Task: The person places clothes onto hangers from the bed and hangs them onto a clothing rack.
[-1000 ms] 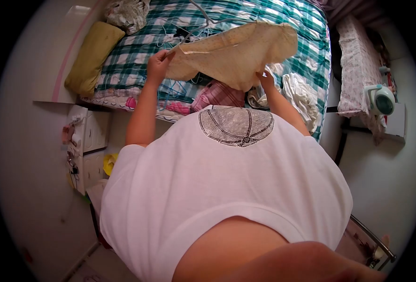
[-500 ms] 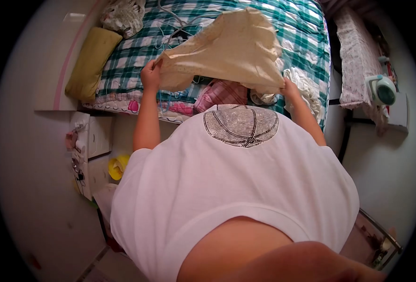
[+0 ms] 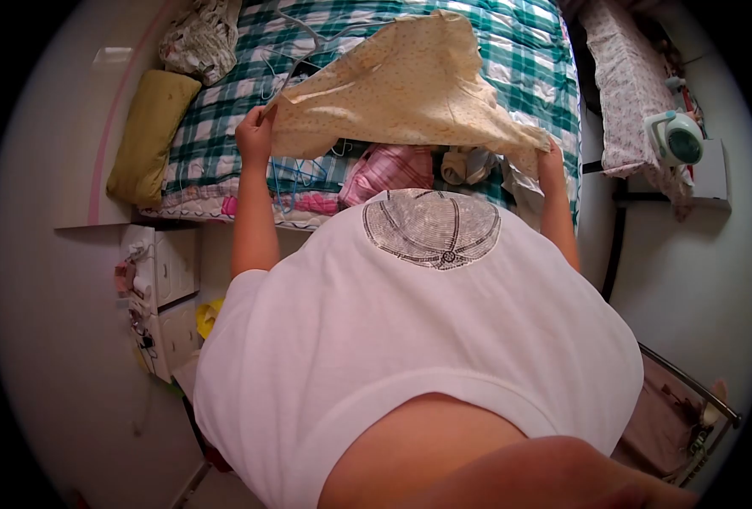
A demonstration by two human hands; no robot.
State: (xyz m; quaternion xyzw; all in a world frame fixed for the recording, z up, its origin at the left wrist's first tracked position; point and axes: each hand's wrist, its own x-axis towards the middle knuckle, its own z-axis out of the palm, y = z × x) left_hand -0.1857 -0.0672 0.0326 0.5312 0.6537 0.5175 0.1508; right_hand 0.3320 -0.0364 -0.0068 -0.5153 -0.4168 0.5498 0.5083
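Note:
A cream garment with a small speckled print (image 3: 384, 89) is stretched in the air above the bed. My left hand (image 3: 255, 136) is closed on its left corner. On the other side my right hand (image 3: 551, 163) grips the lower right corner. The cloth sags slightly between the hands, and its far part rises to a peak. Beneath its lower edge lie a pink checked cloth (image 3: 384, 176) and some bunched grey and beige pieces (image 3: 468, 165). White cloth (image 3: 524, 188) lies by my right forearm, partly covered.
The bed has a green and white checked quilt (image 3: 524, 51). Grey hangers (image 3: 317, 38) and a blue hanger (image 3: 298, 182) lie on it. An olive pillow (image 3: 151, 136) and a bundled cloth (image 3: 199, 41) are at left. White drawers (image 3: 175, 267) stand below; a small fan (image 3: 677, 138) is at right.
My right hand has moved right and pulled the garment's corner outward, spreading it wider. My left hand has shifted slightly left, still gripping. More of the grey and beige pieces shows below the cloth.

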